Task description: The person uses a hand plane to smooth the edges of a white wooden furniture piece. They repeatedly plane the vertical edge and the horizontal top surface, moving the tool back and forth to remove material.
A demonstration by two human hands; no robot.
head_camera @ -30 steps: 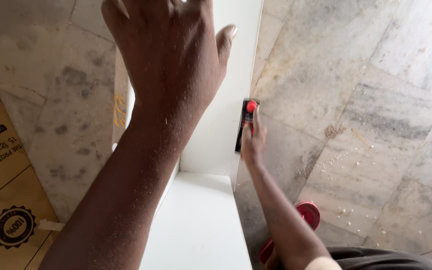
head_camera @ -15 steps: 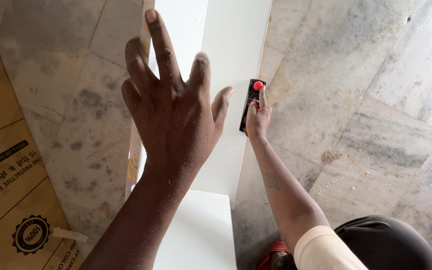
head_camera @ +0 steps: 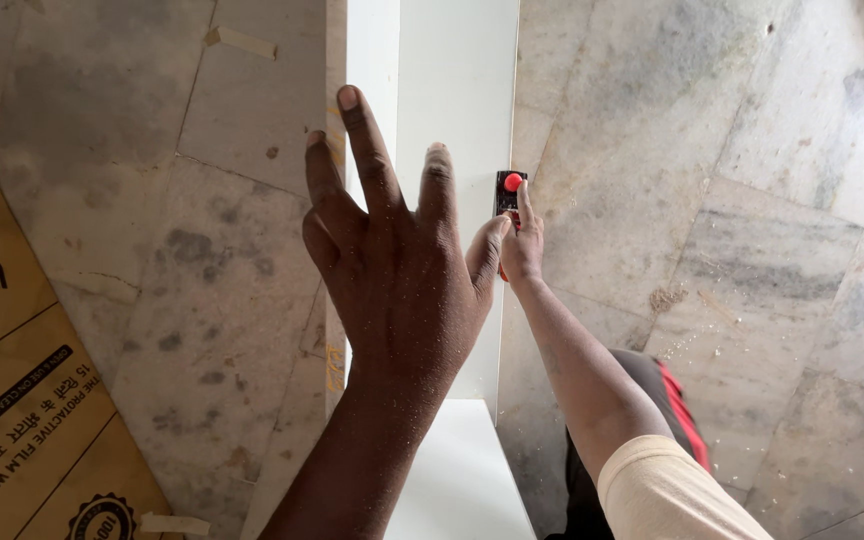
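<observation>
Grip: right hand (head_camera: 522,245) pinches a black tool with a red knob (head_camera: 508,193) against the right edge of the white panel (head_camera: 452,120), as before. Left hand (head_camera: 392,270), fingers spread, empty, has dropped lower over that panel's face. Marble floor (head_camera: 702,150) flanks it.

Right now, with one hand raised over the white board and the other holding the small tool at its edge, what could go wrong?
1. The left hand is lifted with fingers spread, apparently not pressing the white board, so the board might shift.
2. The right hand holds the black tool with a red knob right at the board's edge; it could slip off onto the stone floor.
3. The raised hand partly blocks the view of the edge.
</observation>
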